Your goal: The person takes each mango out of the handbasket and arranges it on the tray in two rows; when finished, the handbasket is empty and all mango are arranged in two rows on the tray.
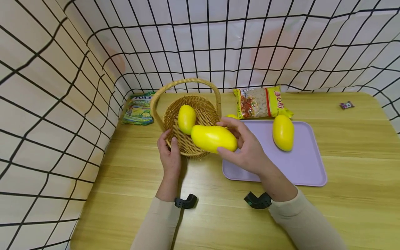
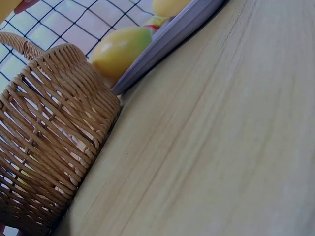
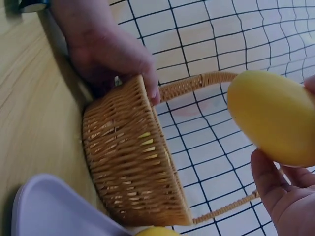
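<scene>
Right hand (image 1: 247, 149) has fingers curled round right end of held mango (image 1: 212, 138); long axis crosswise, free end pointing left from fingers, over near-right side of basket (image 1: 203, 104). Left hand (image 1: 170, 158), farther left, grips basket's rim.

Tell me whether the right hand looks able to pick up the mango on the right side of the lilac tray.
Probably not yet: the right hand grips another mango, so it would need freeing first. Otherwise the way looks clear, with bare lilac tray between that hand and the right-side mango.
</scene>
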A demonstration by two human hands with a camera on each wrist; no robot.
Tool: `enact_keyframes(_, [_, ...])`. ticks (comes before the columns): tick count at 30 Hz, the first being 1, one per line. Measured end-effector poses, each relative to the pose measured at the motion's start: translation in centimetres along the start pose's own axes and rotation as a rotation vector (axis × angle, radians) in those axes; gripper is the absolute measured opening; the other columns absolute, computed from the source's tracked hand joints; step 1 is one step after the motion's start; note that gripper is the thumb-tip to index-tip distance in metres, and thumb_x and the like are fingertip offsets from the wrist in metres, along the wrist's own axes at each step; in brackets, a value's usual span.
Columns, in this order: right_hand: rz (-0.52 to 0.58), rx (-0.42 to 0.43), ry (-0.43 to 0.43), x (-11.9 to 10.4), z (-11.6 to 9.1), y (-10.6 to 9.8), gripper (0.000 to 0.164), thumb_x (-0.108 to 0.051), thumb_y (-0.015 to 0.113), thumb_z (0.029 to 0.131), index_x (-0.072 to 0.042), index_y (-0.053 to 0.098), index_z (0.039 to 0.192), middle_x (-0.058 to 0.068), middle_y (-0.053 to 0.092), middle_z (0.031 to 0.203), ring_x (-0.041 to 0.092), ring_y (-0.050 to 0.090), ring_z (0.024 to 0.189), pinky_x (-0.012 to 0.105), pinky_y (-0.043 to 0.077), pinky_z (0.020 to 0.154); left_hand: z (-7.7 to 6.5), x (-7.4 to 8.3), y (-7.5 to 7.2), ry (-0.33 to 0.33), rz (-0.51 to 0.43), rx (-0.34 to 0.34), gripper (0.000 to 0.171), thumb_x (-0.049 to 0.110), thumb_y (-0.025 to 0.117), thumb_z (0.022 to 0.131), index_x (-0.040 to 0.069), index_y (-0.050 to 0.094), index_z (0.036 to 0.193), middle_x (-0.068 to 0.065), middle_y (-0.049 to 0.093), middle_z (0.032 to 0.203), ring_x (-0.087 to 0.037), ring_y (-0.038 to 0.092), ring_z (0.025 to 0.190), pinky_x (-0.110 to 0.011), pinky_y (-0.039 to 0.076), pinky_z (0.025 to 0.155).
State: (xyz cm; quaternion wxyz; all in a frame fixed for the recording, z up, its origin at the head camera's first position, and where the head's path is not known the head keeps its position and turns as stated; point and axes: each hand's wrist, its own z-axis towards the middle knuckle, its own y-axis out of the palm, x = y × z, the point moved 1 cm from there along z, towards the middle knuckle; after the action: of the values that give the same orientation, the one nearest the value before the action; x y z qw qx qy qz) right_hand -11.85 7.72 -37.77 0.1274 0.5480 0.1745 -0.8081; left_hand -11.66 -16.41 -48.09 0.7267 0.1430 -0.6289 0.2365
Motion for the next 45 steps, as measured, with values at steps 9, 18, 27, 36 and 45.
enact_keyframes(9, [0.127,0.095,-0.027,1.1,-1.2,-1.3,0.051,0.013,0.061,0.083,0.009,0.049,0.133,0.014,0.057,0.137,0.018,0.061,0.11,0.023,0.057,0.087,0.0,0.0,0.1,0.002,0.001,0.007,0.036,0.01,0.052,0.102,0.002,0.053,0.137,-0.015,0.043,0.147,-0.025,0.037,0.145,-0.045,0.026,0.123])
enact_keyframes(18, [0.243,0.236,0.014,2.3,-1.9,-2.7,0.04,0.002,0.054,0.089,-0.009,0.064,0.125,0.001,0.07,0.12,0.014,0.064,0.099,0.021,0.056,0.083,0.2,-0.2,0.0,-0.01,0.015,0.019,0.036,0.013,0.053,0.102,0.005,0.054,0.137,-0.013,0.044,0.147,-0.025,0.038,0.144,-0.047,0.027,0.121])
enact_keyframes(27, [0.453,0.263,0.121,2.7,-1.8,-2.3,0.028,-0.006,0.055,0.093,-0.015,0.063,0.119,0.002,0.059,0.112,0.012,0.059,0.092,0.022,0.056,0.078,0.2,-0.1,0.0,0.0,0.01,0.006,0.035,0.014,0.052,0.103,0.005,0.055,0.136,-0.015,0.044,0.146,-0.025,0.038,0.144,-0.047,0.027,0.121])
enact_keyframes(36, [0.634,0.348,0.176,2.7,-1.8,-3.8,0.018,-0.024,0.056,0.101,-0.017,0.061,0.117,0.001,0.066,0.111,0.012,0.064,0.1,0.026,0.058,0.085,0.2,0.1,0.3,-0.027,0.013,0.01,0.036,0.01,0.05,0.102,0.005,0.053,0.138,-0.016,0.042,0.147,-0.028,0.037,0.144,-0.048,0.027,0.12])
enact_keyframes(45, [0.426,0.544,0.106,2.5,-1.9,-5.1,0.029,-0.01,0.069,0.095,-0.012,0.056,0.121,0.005,0.067,0.105,0.017,0.067,0.099,0.024,0.057,0.086,0.0,0.1,0.2,-0.035,0.012,0.003,0.036,0.011,0.05,0.103,0.005,0.052,0.139,-0.015,0.041,0.148,-0.028,0.037,0.144,-0.049,0.028,0.119])
